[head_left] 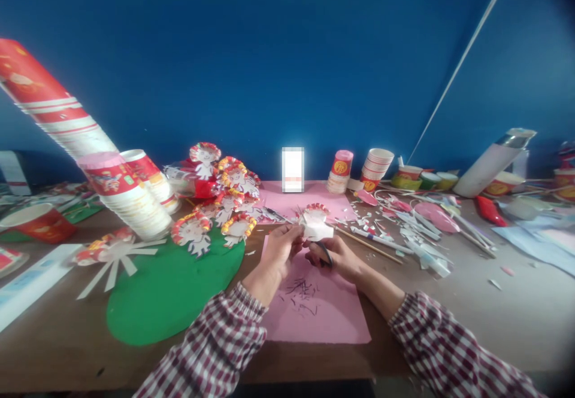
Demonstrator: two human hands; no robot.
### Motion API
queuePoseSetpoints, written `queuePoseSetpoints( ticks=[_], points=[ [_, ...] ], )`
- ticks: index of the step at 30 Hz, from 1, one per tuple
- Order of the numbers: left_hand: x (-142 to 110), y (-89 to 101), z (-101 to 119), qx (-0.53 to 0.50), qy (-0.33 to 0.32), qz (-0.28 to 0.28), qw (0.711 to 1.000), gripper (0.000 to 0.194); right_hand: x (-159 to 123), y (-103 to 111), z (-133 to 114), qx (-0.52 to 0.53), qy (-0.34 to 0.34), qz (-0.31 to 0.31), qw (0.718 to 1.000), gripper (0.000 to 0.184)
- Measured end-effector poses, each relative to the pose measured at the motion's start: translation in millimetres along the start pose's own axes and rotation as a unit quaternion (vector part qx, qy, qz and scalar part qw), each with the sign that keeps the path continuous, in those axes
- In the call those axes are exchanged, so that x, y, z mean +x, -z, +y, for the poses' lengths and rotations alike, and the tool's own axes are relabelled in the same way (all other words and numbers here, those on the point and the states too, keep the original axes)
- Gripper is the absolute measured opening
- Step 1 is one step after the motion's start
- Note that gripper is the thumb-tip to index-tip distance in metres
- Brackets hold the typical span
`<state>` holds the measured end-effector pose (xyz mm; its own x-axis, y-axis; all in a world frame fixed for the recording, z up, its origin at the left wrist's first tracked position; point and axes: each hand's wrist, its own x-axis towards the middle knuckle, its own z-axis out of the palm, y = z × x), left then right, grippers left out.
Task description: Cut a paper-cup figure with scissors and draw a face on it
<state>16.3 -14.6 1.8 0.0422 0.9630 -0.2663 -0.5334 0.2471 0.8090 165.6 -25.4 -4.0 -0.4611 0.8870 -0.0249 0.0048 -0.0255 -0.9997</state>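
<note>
In the middle of the head view, my left hand (287, 245) pinches a white paper cutout (318, 230) with a red-and-white curled edge at its top. My right hand (335, 255) is closed around dark-handled scissors (326, 255), close against the lower right of the cutout. The blades are mostly hidden behind the paper and fingers. Below both hands lies a pink sheet (314, 320) with dark thin scraps or marks on it. To the left, several finished-looking paper dolls (193, 233) with red and yellow curled rims rest by a green paper round (171, 296).
Tall stacks of paper cups (121, 188) lean on the left. More cup stacks (375, 167) stand at the back right. White paper scraps (417, 236), a wooden stick (372, 245) and a leaning flask (492, 164) lie or stand to the right. A blue wall (287, 57) closes the back.
</note>
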Motion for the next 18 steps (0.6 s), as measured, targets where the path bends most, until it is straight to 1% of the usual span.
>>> queuePoseSetpoints(
  ticks=[4,7,9,11,14,18],
  points=[
    [2.1,0.5,-1.1,0.003,0.002,0.016,1.0,0.029,0.2,0.6,2.5,-0.005,-0.005,0.009,1.0,0.041],
    [3.0,0.9,-1.5,0.009,-0.002,0.036,0.999,0.024,0.3,-0.1,2.5,-0.005,0.02,0.018,1.0,0.037],
    [3.0,1.3,-0.6,0.012,-0.009,0.049,0.999,0.022,0.6,-0.7,1.3,-0.02,0.018,0.022,0.999,0.04],
    [2.9,1.9,1.4,0.013,-0.019,0.05,0.998,0.021,1.3,-0.9,0.4,-0.029,0.002,0.02,0.999,0.045],
    [3.2,3.5,6.2,0.008,-0.034,0.048,0.998,0.023,3.9,0.1,1.9,0.002,0.001,0.02,1.0,0.044],
    [6.4,8.2,12.8,-0.002,-0.037,0.067,0.997,0.023,8.7,4.5,7.6,0.01,-0.002,0.078,0.997,0.036]
  ],
)
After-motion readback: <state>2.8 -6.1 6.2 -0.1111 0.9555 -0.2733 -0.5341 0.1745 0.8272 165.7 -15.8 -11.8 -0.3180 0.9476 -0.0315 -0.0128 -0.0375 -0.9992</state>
